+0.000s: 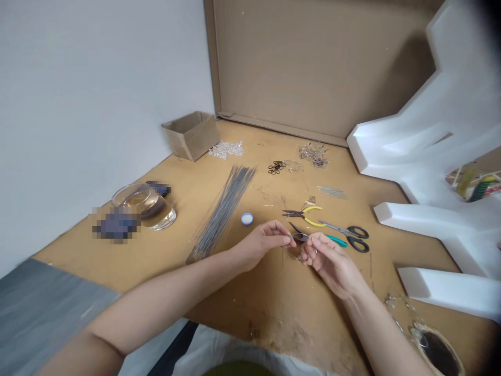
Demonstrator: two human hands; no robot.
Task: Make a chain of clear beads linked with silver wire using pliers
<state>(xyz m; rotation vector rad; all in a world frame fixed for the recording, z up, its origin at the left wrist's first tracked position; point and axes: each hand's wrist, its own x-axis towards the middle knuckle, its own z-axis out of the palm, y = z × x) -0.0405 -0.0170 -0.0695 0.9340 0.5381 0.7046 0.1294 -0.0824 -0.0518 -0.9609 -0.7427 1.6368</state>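
Over the wooden table, a thin wire loop (300,233) spans the gap between my two hands. My left hand (263,244) pinches the loop's left side between thumb and fingertips. On the other side, my right hand (332,263) grips it with bent fingers, and small clear pieces show below those fingertips, too small to name surely. Just behind my hands lie yellow-handled pliers (299,214), green-handled pliers (337,241) partly hidden by my right hand, and black-handled scissors (358,236). Left of them are a small white disc with a blue rim (247,219) and a bundle of grey wires (225,209).
Toward the back stand a cardboard box (191,138), a pile of clear beads (227,149), black rings (276,167) and tangled wire pieces (315,155). A glass bowl (162,219) is at left. White foam (422,219) borders the right, near a beaded round item (436,347).
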